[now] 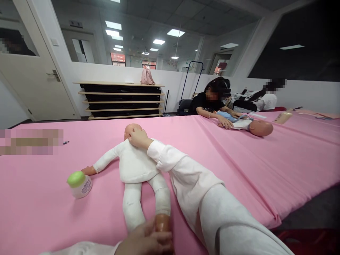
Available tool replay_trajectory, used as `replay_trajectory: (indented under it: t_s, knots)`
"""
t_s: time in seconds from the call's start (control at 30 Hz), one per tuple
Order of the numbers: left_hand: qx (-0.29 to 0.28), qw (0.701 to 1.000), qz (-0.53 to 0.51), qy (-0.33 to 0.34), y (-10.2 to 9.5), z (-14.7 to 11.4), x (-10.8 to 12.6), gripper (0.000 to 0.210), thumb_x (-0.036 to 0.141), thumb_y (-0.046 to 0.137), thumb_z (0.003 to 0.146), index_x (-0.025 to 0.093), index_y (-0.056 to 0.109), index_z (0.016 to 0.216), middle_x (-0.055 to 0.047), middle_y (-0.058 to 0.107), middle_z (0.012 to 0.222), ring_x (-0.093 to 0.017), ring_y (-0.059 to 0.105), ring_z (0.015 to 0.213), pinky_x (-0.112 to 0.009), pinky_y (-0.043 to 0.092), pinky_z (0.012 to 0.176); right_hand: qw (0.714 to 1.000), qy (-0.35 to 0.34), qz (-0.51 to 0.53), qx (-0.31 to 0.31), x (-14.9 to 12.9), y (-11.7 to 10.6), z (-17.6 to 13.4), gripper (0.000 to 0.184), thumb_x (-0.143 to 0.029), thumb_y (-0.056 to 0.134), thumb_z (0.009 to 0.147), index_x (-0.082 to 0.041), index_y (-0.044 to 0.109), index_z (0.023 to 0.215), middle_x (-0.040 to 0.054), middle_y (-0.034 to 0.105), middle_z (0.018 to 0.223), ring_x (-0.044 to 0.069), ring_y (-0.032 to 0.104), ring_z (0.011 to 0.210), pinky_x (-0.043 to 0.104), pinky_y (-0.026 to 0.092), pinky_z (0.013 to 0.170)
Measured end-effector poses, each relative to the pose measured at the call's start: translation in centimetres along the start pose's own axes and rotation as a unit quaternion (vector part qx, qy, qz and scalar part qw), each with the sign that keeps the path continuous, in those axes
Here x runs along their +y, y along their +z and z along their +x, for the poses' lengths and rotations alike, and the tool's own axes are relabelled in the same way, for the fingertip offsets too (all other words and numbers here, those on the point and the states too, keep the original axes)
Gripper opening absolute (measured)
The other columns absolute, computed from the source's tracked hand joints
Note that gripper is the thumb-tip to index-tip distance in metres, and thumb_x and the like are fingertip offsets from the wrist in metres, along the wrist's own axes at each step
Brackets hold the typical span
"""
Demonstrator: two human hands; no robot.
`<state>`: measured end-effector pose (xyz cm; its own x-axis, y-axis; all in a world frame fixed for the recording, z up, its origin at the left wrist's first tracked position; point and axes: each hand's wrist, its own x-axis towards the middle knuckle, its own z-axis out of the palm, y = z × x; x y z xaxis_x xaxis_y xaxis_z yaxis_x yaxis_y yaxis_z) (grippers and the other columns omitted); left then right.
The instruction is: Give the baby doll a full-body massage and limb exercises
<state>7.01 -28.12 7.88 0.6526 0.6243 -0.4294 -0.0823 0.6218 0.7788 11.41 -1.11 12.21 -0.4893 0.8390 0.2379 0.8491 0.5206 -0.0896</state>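
Note:
A baby doll with a white cloth body and brown plastic head, hands and feet lies on its back on the pink-covered table, head away from me. My right hand reaches across to the doll's head and neck, its fingers curled over the chin area and hiding part of the face. Close to me, my left hand is closed around the doll's lower leg near the foot; it is slightly blurred. Beside the doll's outstretched hand stands a white cream jar with a green lid.
Across the table a person in black handles another doll. A lotion bottle stands at the far right. Some blurred-out thing lies at the left. Behind are stacked boards with a pink backpack on top.

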Motion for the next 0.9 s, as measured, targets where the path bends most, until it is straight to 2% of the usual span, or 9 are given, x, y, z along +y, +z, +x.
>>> replay_trajectory:
  t_s: [0.07,0.13,0.2,0.27,0.33,0.4,0.5,0.73,0.9]
  knots:
    - [0.034,0.997,0.046,0.059,-0.4,0.3,2.1,0.042,0.018,0.05,0.074,0.02,0.048,0.116,-0.006,0.062,0.098,-0.016,0.061,0.09,-0.028,0.048,0.074,1.0,0.014,-0.005,0.014,-0.3,-0.5,1.0,0.032,-0.027,0.04,0.084,-0.015,0.061,0.104,0.0137,0.054,0.115,0.029,0.05,0.105,0.042,0.037,0.09]
    - [0.102,0.956,0.207,0.179,-1.3,1.6,4.1,0.047,0.016,0.044,0.076,0.021,0.045,0.123,-0.007,0.062,0.107,-0.018,0.058,0.101,-0.034,0.046,0.086,0.998,0.039,0.004,0.039,-0.4,-0.4,2.1,0.029,-0.027,0.042,0.084,-0.015,0.061,0.102,0.0132,0.057,0.107,0.027,0.052,0.101,0.04,0.038,0.087]
    - [0.179,0.835,0.402,0.33,-2.8,3.5,5.4,0.042,0.016,0.042,0.078,0.021,0.051,0.119,-0.007,0.059,0.116,-0.02,0.051,0.112,-0.04,0.039,0.097,0.995,0.076,0.026,0.062,-0.1,0.1,3.3,0.036,-0.035,0.047,0.082,-0.015,0.057,0.11,0.0147,0.054,0.111,0.028,0.051,0.102,0.041,0.038,0.088]
    - [0.235,0.701,0.534,0.411,-4.4,5.7,5.5,0.038,0.013,0.04,0.079,0.017,0.054,0.114,-0.008,0.055,0.121,-0.022,0.044,0.119,-0.044,0.033,0.102,0.989,0.109,0.064,0.077,0.4,1.0,4.2,0.057,-0.049,0.051,0.079,-0.017,0.046,0.126,0.017,0.045,0.124,0.031,0.044,0.112,0.043,0.034,0.092]
    - [0.271,0.61,0.62,0.411,-5.5,7.5,4.7,0.037,0.011,0.039,0.08,0.015,0.054,0.114,-0.01,0.051,0.127,-0.023,0.039,0.125,-0.047,0.029,0.104,0.983,0.128,0.111,0.076,1.2,2.1,4.8,0.08,-0.061,0.054,0.072,-0.022,0.03,0.137,0.0174,0.029,0.138,0.034,0.032,0.124,0.047,0.029,0.097]
    - [0.268,0.553,0.683,0.395,-6.0,8.5,3.6,0.033,0.014,0.042,0.081,0.016,0.056,0.111,-0.01,0.045,0.134,-0.024,0.032,0.13,-0.048,0.026,0.105,0.976,0.136,0.153,0.068,1.9,3.0,5.1,0.091,-0.069,0.054,0.066,-0.028,0.021,0.14,0.0157,0.017,0.144,0.035,0.02,0.131,0.05,0.026,0.099]
    - [0.283,0.523,0.71,0.377,-5.9,8.9,2.5,0.03,0.017,0.045,0.081,0.018,0.057,0.109,-0.007,0.046,0.134,-0.021,0.029,0.132,-0.043,0.025,0.107,0.969,0.143,0.188,0.068,2.6,3.9,5.3,0.089,-0.07,0.056,0.062,-0.031,0.027,0.137,0.0132,0.02,0.142,0.034,0.018,0.131,0.05,0.027,0.098]
    - [0.284,0.522,0.708,0.382,-6.1,9.1,2.5,0.035,0.021,0.043,0.084,0.022,0.052,0.118,-0.002,0.047,0.133,-0.018,0.03,0.131,-0.039,0.024,0.108,0.951,0.137,0.232,0.152,2.4,5.0,4.5,0.062,-0.051,0.058,0.07,-0.027,0.044,0.126,0.0085,0.034,0.131,0.025,0.03,0.124,0.041,0.03,0.102]
    - [0.274,0.516,0.716,0.382,-6.3,9.2,2.4,0.03,0.02,0.041,0.085,0.021,0.055,0.112,-0.003,0.045,0.135,-0.018,0.032,0.13,-0.038,0.024,0.107,0.88,0.117,0.41,0.212,4.2,7.8,3.7,0.057,-0.048,0.043,0.08,-0.017,0.036,0.127,0.0108,0.038,0.131,0.015,0.039,0.121,0.026,0.033,0.101]
